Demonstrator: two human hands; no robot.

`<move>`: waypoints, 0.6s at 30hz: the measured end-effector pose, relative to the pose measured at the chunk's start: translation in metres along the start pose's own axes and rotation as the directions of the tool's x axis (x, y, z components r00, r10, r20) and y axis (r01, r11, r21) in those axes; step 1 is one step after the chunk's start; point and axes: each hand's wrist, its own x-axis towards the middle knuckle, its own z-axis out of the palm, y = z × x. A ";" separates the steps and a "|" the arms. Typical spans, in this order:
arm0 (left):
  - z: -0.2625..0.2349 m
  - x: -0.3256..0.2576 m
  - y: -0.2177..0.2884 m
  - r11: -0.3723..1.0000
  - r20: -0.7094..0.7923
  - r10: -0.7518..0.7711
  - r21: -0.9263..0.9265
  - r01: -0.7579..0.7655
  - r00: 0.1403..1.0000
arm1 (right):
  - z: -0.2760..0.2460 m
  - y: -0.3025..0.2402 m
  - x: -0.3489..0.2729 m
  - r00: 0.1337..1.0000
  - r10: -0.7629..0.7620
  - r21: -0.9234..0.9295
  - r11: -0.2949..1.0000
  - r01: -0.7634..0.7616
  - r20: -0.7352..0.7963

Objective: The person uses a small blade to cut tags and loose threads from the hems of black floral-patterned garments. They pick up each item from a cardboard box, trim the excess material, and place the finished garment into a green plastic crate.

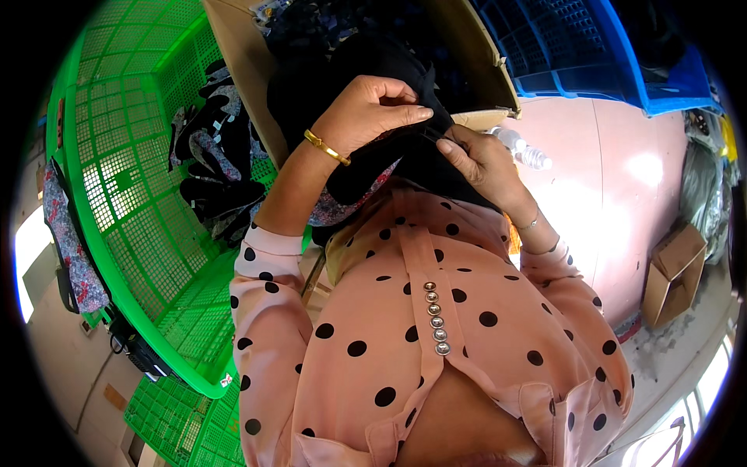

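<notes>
My left hand (373, 113), with a gold bangle at the wrist, is closed with thumb and fingers at the edge of a black fabric piece (459, 175). My right hand (486, 165) pinches the same dark cloth a little to the right and nearer my body. The fingertips of both hands are partly hidden by the fabric. Beneath my left wrist, a floral-patterned fabric piece (336, 212) with black parts lies across my lap. More black cloth spreads beyond my hands, and its outline is hard to make out.
A cardboard box (247, 86) with dark scraps stands ahead. On the left, a large green plastic basket (117, 179) holds several black and floral pieces. A blue crate (572, 47) is at the far right. Clear plastic bottles (523, 148) and a small carton (673, 272) are on the right.
</notes>
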 end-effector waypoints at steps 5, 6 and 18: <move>0.002 -0.002 -0.001 1.000 0.005 0.011 -0.016 -0.011 1.000 | 0.004 0.001 0.008 1.000 -0.027 -0.021 0.999 0.027 0.000; 0.003 -0.002 -0.002 0.999 0.005 0.034 -0.008 -0.034 0.999 | 0.005 0.002 0.008 0.999 -0.037 -0.026 0.999 0.037 -0.005; -0.022 0.009 -0.017 0.901 -0.350 0.362 0.370 -0.227 0.864 | 0.008 0.020 0.020 0.988 0.151 0.497 0.859 -0.123 -0.017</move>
